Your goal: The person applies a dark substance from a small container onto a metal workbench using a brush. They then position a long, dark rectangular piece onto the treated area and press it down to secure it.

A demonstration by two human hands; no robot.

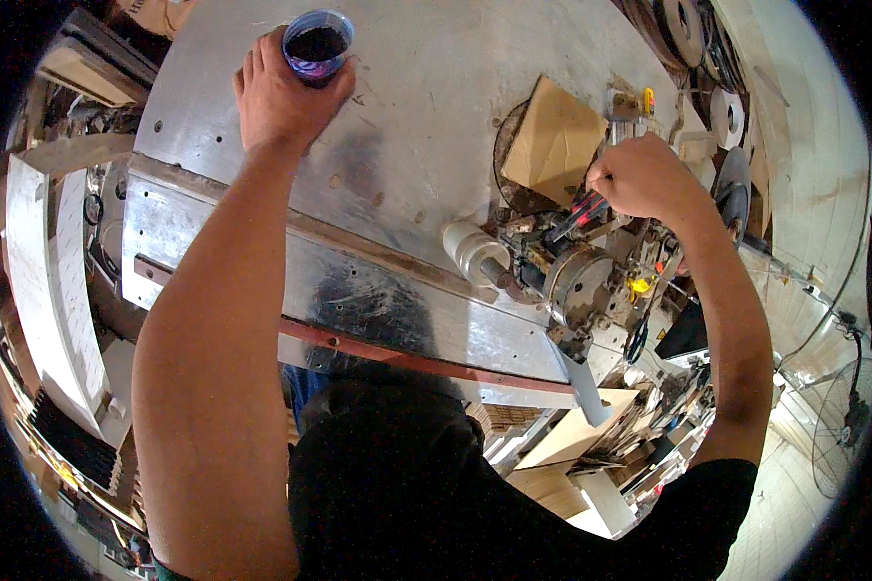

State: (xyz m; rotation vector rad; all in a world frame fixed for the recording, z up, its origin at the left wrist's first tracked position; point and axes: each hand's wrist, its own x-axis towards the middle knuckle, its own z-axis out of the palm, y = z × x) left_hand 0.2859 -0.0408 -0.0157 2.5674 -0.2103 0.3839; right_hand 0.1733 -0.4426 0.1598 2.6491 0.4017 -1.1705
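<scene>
My left hand (pixel 286 102) is wrapped round a clear plastic cup (pixel 318 70) with purple-blue print, at the far left of the metal table (pixel 417 116). Dark contents show inside the cup, which stands on or just above the tabletop. Over a cluttered machine assembly (pixel 576 276) on the right, my right hand (pixel 639 176) is closed in a fist. A red-and-black handled tool (pixel 583 209) lies directly under its fingers. Whether the fist grips that tool is hidden. Beside it, a piece of brown cardboard (pixel 555 140) covers part of a dark round plate.
A white roll or cylinder (pixel 470 250) sits at the assembly's left. Along the near side of the table runs a red strip (pixel 426 368). Wheels and discs (pixel 726 116) hang at the right wall, near a fan (pixel 847 426). Wood scraps (pixel 639 455) pile up below right.
</scene>
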